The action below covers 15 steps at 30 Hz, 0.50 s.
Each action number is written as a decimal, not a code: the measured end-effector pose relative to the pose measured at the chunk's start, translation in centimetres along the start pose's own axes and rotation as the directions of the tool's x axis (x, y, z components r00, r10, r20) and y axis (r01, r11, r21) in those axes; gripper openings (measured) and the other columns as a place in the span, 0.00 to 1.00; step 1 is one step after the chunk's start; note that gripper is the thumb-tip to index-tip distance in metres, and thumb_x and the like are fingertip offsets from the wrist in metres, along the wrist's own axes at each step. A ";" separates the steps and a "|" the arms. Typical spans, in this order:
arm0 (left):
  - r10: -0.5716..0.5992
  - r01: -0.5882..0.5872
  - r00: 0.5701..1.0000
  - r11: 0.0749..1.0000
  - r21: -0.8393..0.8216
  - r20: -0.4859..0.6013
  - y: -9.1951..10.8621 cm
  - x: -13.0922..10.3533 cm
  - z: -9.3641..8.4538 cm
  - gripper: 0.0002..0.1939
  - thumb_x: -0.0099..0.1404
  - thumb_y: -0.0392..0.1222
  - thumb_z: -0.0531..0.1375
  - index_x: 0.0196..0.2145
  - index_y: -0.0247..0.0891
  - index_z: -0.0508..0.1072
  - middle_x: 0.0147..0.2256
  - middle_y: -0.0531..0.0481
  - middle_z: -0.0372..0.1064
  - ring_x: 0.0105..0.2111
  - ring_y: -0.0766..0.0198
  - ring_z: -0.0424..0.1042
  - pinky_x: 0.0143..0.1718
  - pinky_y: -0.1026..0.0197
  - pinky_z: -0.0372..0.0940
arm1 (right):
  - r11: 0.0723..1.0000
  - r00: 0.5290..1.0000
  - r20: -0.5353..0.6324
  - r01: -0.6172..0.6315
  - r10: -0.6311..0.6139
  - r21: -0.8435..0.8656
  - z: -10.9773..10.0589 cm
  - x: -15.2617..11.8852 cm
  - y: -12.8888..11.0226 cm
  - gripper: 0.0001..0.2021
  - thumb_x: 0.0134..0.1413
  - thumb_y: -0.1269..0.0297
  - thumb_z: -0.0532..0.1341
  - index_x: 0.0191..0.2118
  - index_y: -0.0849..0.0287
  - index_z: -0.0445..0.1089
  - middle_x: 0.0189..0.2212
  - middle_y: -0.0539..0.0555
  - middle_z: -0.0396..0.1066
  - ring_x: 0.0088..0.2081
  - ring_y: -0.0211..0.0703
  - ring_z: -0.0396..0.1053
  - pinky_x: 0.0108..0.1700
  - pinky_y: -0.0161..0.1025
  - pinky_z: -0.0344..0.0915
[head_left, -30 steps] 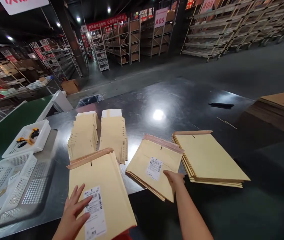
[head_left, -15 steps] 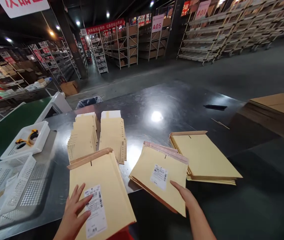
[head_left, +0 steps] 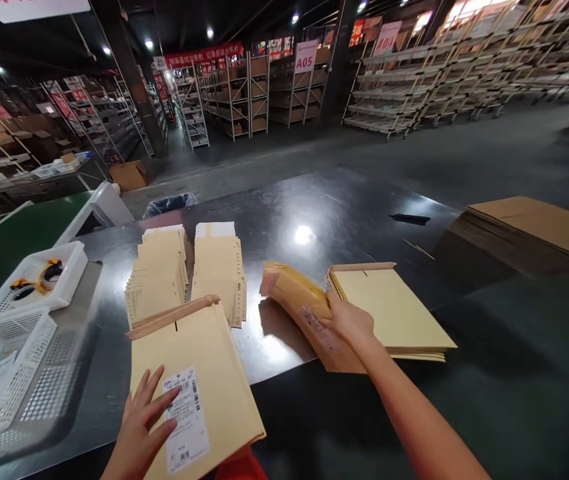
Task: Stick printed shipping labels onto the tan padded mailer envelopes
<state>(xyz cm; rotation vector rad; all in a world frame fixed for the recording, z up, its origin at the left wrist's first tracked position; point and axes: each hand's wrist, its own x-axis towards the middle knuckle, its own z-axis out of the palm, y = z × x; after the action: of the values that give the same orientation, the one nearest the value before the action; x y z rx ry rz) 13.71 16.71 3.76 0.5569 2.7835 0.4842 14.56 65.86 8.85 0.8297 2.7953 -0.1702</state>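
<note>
My left hand (head_left: 145,417) lies with fingers spread on a large yellow padded envelope (head_left: 204,363) at the table's near edge. Its fingertips touch the printed white label (head_left: 187,427) stuck on that envelope. My right hand (head_left: 349,323) is closed on the edge of several padded envelopes (head_left: 309,313), which are tilted up and bent, their labelled face blurred. Just right of them lies a stack of blank padded envelopes (head_left: 389,303), partly behind my right hand and wrist. Two rows of smaller overlapping kraft envelopes (head_left: 157,273) stand beyond my left hand.
White plastic baskets (head_left: 19,373) sit on the left, one holding yellow-and-black tape dispensers (head_left: 39,280). Flat cardboard sheets (head_left: 539,223) are piled at the far right. A dark object (head_left: 410,219) and thin sticks (head_left: 418,249) lie on the metal table (head_left: 264,227). A green conveyor belt (head_left: 29,227) runs along the left.
My right hand has gripped the labelled pile of padded envelopes and tilted it up, turning its face away. My left hand stays on the large envelope. The view has shifted slightly right.
</note>
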 end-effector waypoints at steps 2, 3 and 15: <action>-0.018 0.018 1.000 1.000 -0.010 0.016 0.5 0.0 -0.2 0.21 0.62 0.51 0.55 0.54 0.55 0.68 0.66 0.50 0.43 0.66 0.45 0.34 0.60 0.31 0.41 | 0.996 1.000 0.001 0.028 -0.028 -0.085 0.7 0.3 -1.8 0.24 0.47 0.58 0.66 0.48 0.61 0.62 0.41 0.64 0.70 0.42 0.59 0.71 0.37 0.45 0.63; -0.029 0.029 0.999 0.999 -0.014 0.023 0.9 0.0 -0.3 0.21 0.62 0.50 0.55 0.54 0.55 0.68 0.66 0.50 0.43 0.66 0.46 0.34 0.60 0.31 0.40 | 0.994 0.999 -0.034 0.029 -0.033 -0.107 1.1 0.6 -2.6 0.24 0.46 0.58 0.67 0.47 0.63 0.62 0.43 0.66 0.68 0.43 0.60 0.70 0.38 0.45 0.64; -0.063 0.064 0.998 0.995 -0.075 0.023 3.1 0.0 -1.3 0.20 0.61 0.47 0.58 0.52 0.56 0.70 0.66 0.50 0.44 0.66 0.47 0.36 0.62 0.34 0.38 | 0.994 0.998 -0.063 0.022 -0.015 0.108 -0.4 5.1 1.1 0.19 0.53 0.61 0.58 0.50 0.60 0.62 0.38 0.62 0.73 0.40 0.56 0.72 0.34 0.43 0.65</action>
<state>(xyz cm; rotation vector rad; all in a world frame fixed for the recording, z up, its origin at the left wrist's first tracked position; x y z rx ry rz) 14.32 19.11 6.06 0.4525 2.7411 0.5644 10.92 69.53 7.99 0.8479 2.8740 -0.3075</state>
